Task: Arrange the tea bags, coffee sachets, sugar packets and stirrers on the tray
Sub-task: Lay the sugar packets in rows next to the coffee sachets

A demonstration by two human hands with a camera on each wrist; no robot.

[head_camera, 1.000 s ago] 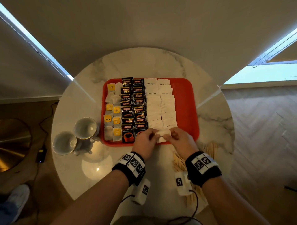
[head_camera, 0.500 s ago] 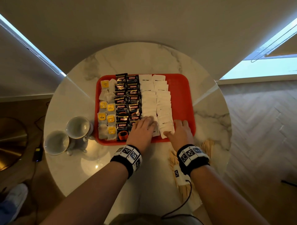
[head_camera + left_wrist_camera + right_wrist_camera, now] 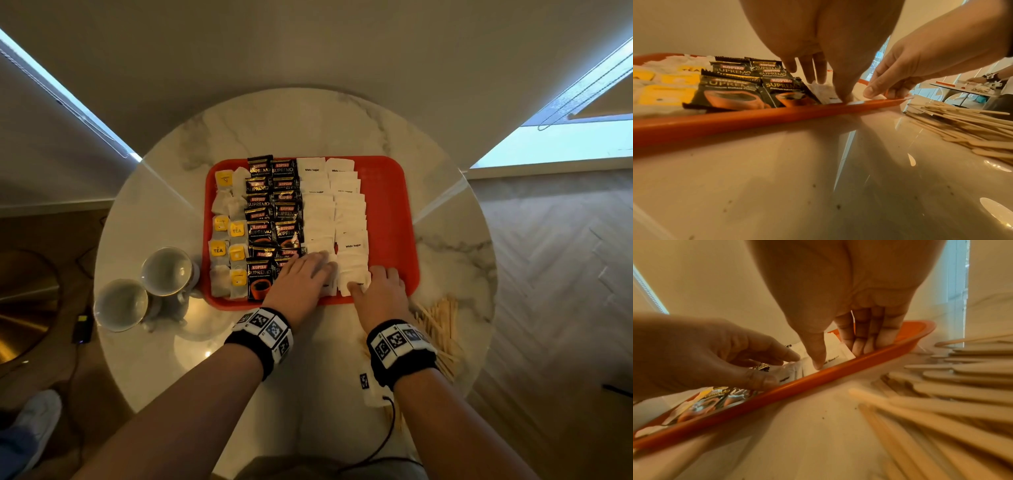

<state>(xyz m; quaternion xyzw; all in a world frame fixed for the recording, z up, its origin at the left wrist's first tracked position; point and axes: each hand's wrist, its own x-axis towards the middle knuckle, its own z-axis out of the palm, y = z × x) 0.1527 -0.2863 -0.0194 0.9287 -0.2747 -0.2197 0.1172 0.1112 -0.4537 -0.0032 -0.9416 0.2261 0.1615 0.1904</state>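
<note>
With our left hand (image 3: 303, 279) and right hand (image 3: 378, 291) both flat, gripping nothing, on the near sugar packets (image 3: 352, 270) on the tray (image 3: 390, 212), we risk dragging the loose rows crooked, while the stirrers (image 3: 436, 325) wait on the table (image 3: 308, 123).

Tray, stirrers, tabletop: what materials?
Tray: likely plastic, matte orange-red, moulded rounded rim. Stirrers: wood, pale flat unfinished sticks. Tabletop: marble or marble-look, polished; grey veining and sharp reflections, but real stone cannot be confirmed.
</note>
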